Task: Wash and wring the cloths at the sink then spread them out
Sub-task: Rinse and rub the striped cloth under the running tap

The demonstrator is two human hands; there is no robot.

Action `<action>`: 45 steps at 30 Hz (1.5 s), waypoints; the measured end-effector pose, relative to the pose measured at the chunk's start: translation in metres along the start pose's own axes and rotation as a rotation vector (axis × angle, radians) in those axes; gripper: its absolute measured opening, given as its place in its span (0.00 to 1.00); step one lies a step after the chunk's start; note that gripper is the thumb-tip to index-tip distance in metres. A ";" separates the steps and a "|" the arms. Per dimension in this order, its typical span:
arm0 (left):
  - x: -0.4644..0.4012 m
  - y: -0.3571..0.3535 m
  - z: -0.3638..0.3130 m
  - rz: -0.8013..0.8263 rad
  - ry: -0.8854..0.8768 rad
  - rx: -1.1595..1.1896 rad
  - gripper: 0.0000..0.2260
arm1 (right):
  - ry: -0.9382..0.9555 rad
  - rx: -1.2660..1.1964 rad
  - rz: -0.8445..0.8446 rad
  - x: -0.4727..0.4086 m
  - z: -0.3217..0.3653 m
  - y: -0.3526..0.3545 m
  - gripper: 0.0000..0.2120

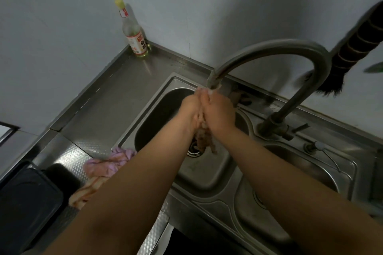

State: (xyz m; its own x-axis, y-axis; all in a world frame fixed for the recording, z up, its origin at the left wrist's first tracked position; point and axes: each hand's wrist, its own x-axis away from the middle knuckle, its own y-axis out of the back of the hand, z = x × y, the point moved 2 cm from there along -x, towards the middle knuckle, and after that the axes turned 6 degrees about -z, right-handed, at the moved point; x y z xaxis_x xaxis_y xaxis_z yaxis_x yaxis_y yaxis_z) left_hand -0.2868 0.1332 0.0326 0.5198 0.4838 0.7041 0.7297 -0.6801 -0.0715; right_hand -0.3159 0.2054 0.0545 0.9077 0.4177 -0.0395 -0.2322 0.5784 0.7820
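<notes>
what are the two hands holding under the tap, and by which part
Left hand and right hand press together around the upper part of a wet pinkish-brown cloth; its lower end hangs free.

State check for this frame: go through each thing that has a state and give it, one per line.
left hand: shut on wet cloth
right hand: shut on wet cloth
wet cloth: bunched, hanging over the drain
pink cloth: crumpled on the counter
bottle: upright, capped
faucet: spout over the hands
</notes>
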 end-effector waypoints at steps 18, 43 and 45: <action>-0.001 0.032 -0.036 0.606 0.145 -0.450 0.37 | 0.290 -0.149 0.405 -0.008 -0.025 0.010 0.33; -0.010 0.071 0.056 0.455 0.094 -0.199 0.17 | -0.497 -0.863 0.301 -0.061 -0.059 0.010 0.10; -0.010 0.072 0.061 0.516 0.149 -0.332 0.17 | -0.477 -0.859 0.297 -0.060 -0.053 0.009 0.09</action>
State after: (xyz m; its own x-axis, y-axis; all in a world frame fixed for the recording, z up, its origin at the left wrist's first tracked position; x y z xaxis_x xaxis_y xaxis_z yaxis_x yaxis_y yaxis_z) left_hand -0.2122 0.1133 -0.0228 0.6830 -0.0180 0.7302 0.2124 -0.9516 -0.2222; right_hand -0.3915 0.2226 0.0310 0.7738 0.4122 0.4809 -0.4718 0.8817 0.0035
